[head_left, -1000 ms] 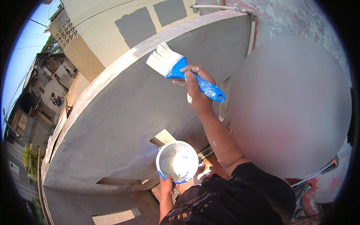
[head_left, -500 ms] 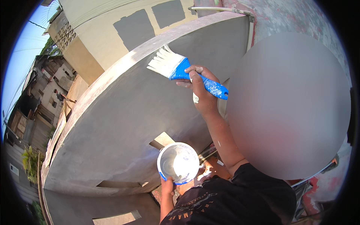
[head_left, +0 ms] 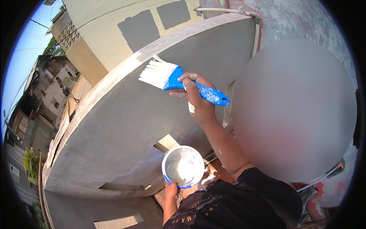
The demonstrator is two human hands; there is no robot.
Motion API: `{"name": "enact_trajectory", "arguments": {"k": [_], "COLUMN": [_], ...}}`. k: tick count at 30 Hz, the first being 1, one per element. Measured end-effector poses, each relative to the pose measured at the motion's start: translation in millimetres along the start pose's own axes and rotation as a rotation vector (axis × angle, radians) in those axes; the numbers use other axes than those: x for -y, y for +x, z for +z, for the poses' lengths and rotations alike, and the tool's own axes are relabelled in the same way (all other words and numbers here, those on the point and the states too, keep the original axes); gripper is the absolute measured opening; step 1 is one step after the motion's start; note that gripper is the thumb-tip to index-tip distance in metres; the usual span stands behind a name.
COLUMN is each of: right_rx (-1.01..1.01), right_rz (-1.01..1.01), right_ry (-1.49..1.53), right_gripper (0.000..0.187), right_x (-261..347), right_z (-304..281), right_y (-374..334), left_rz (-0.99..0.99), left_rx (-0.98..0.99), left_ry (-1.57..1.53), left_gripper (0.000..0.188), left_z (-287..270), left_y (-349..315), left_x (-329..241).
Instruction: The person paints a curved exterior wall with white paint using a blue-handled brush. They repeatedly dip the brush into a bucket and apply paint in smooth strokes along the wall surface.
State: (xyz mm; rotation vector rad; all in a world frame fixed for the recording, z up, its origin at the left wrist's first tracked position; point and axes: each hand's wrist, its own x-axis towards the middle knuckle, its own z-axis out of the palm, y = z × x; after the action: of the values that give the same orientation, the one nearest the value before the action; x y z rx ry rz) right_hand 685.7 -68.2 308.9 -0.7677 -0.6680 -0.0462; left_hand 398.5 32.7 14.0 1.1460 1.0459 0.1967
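My right hand (head_left: 196, 95) grips the blue handle of a wide paintbrush (head_left: 173, 77), thumb along it and fingers wrapped round. White paint coats its bristles, which point left and up toward the upper edge of a grey wall (head_left: 126, 122). One clump at the bristles' far side splays near a pale streak by that edge; whether the tips touch is hard to tell. Lower down, my left hand (head_left: 171, 189) holds the rim of a white paint bucket (head_left: 164, 170) with white paint inside. Paint specks mark my right hand and forearm.
The wall has slot openings (head_left: 166, 143) and a pale top ledge (head_left: 114, 72). Beyond it stands a cream building (head_left: 103, 23) with grey patches. A pipe (head_left: 223, 10) runs at the wall's far right end. Farther left, a person (head_left: 68, 93) stands near old buildings.
My right hand and the paintbrush have moved left and slightly down along the wall's upper part. The bucket in my left hand has barely shifted.
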Motion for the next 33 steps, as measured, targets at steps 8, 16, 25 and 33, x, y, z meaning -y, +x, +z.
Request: {"name": "enact_trajectory", "arguments": {"k": [8,16,25,33], "right_rx": [-0.218,-0.331,-0.288,-0.237], "right_rz": [-0.045,-0.07,0.142,-0.046], "right_ry": [-0.054,-0.026,-0.098,-0.066], "right_gripper": [0.02,0.02,0.019,0.019], "right_x": [2.5,4.3,-32.1,-19.2], "right_z": [-62.9,-61.5,-19.3,22.2], "right_y": [25.8,9.3,-48.1,-37.2], "left_rz": [0.061,0.146,0.11,0.071], "left_rx": [-0.047,-0.077,-0.046,-0.009], "left_ry": [-0.131,-0.096,-0.091,0.091], "left_gripper": [0.059,0.059,0.055,0.052], "left_z": [-8.2,-19.9,-30.4,-42.5], "left_y": [5.0,14.1,19.0,1.8], "left_x": [16.8,27.5,32.9,6.8]}}
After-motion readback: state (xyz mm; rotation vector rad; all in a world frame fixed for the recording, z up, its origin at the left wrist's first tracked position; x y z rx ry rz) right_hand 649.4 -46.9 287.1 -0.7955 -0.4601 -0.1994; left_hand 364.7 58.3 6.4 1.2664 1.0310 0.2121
